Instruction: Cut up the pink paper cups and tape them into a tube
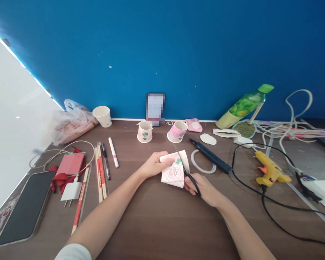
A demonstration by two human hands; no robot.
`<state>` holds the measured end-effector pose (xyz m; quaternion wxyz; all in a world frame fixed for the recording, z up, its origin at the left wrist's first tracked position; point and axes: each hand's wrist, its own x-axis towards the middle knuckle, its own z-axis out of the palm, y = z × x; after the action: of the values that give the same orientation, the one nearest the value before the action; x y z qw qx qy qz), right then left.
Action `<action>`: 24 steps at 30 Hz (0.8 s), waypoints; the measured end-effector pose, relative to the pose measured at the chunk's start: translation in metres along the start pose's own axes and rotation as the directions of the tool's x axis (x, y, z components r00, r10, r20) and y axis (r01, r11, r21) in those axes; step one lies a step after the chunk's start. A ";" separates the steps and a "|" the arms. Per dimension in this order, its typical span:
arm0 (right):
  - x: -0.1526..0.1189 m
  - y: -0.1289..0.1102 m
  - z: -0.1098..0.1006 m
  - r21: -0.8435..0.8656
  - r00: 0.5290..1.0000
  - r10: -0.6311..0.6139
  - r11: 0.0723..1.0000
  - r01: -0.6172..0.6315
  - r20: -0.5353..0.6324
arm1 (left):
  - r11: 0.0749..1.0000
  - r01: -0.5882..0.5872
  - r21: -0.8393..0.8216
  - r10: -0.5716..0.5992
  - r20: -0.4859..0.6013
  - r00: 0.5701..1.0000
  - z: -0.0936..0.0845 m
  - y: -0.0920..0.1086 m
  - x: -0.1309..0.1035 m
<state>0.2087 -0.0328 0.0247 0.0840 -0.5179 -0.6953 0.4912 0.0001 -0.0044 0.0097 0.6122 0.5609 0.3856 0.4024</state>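
Paper cup [170, 173] in my left hand [158, 164]: matt, smooth. Scissors [193, 182] in my right [203, 187]: black plastic handles. Worktop [162, 224]: wood-look, low sheen. At its back edge, bottle [242, 106]: clear glossy plastic.

Wall [157, 43]: painted blue, marked by small pale specks
Table [162, 224]: topped in brown wood grain
Left edge: lined by brightness

On my table [157, 224], two cups [144, 132] stand before the propped phone [155, 108]; the marker [113, 152] lies to their left, the glue gun [271, 169] to their right.
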 end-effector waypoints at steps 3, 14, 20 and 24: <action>-0.001 -0.001 -0.002 0.030 1.000 -0.004 1.000 0.003 0.014 | 1.000 0.014 -0.001 -0.014 0.019 1.000 0.000 0.002 -0.001; -0.001 -0.001 -0.002 -0.015 1.000 0.013 1.000 -0.013 0.010 | 0.998 0.062 -0.009 -0.062 0.041 0.997 0.000 0.007 -0.002; -0.002 -0.003 -0.005 -0.018 0.999 -0.018 1.000 0.018 0.049 | 0.995 0.102 -0.007 -0.101 0.076 0.992 -0.002 0.006 -0.002; -0.004 -0.004 -0.008 -0.015 0.997 0.000 1.000 0.001 0.072 | 0.993 0.114 -0.010 -0.113 0.081 0.990 -0.002 0.008 -0.003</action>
<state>0.2129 -0.0306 0.0336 0.0554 -0.5002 -0.7017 0.5044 -0.0036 -0.0055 0.0170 0.6531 0.5493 0.3892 0.3467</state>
